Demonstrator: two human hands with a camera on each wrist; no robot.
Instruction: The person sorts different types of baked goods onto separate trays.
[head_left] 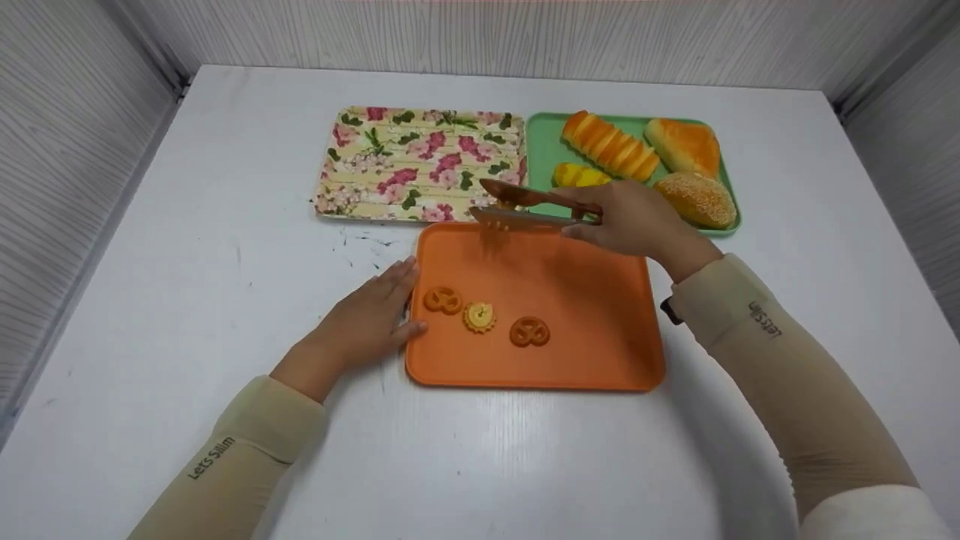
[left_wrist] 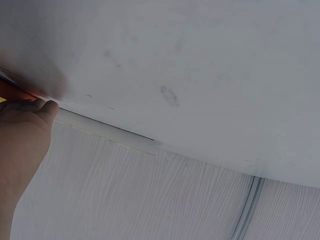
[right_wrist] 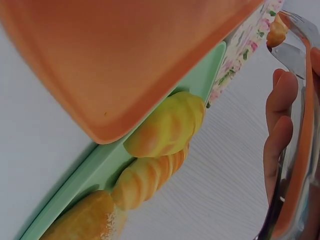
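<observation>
My right hand (head_left: pixel 630 219) grips metal tongs (head_left: pixel 529 197) above the far edge of the orange tray (head_left: pixel 585 300). Between the tong tips a small golden-brown cookie (right_wrist: pixel 276 33) shows in the right wrist view. With fingers stretched out, my left hand (head_left: pixel 360 321) rests against the left rim of the orange tray, its thumb over the edge. Inside that tray lie a pretzel-shaped cookie (head_left: pixel 443 300) at the left, a round scalloped cookie (head_left: pixel 479 317) beside it, and another pretzel-shaped cookie (head_left: pixel 530 331) near the middle.
A floral tray (head_left: pixel 390 161) lies behind the orange one. Right of it, a green tray (head_left: pixel 544 135) bears a striped long bread (head_left: pixel 611 146), a yellow bread (head_left: pixel 577 175), a golden-topped bread (head_left: pixel 684 144) and a seeded bun (head_left: pixel 697 200). Wood-grain panels surround the white table (head_left: pixel 187 262).
</observation>
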